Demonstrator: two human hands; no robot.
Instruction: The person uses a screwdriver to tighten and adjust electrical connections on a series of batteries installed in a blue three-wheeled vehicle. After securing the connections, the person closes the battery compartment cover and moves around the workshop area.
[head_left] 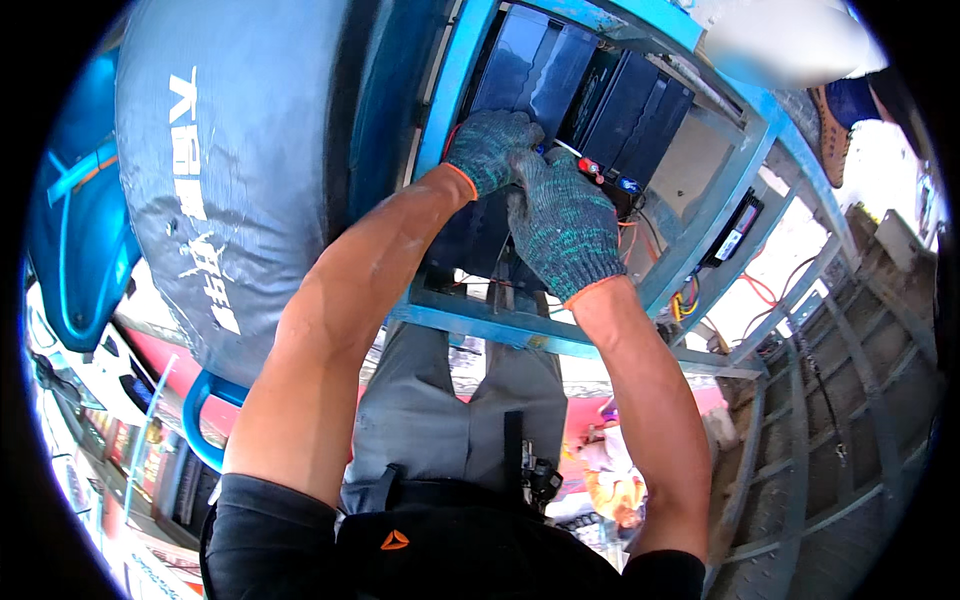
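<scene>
We cannot tell if our left grip (496,150) or right grip (567,215) clasps anything. Beyond, the dark box (530,62) looks heavy, stiff, best held edgewise.

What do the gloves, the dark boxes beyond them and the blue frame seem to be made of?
Gloves: knitted yarn, matte, green-flecked; ribbed stitches show. Dark boxes: probably hard plastic, slightly shiny; flat faces, crisp edges. Blue frame: likely painted metal, fairly glossy; rigid bars, coating hides what's beneath.
</scene>
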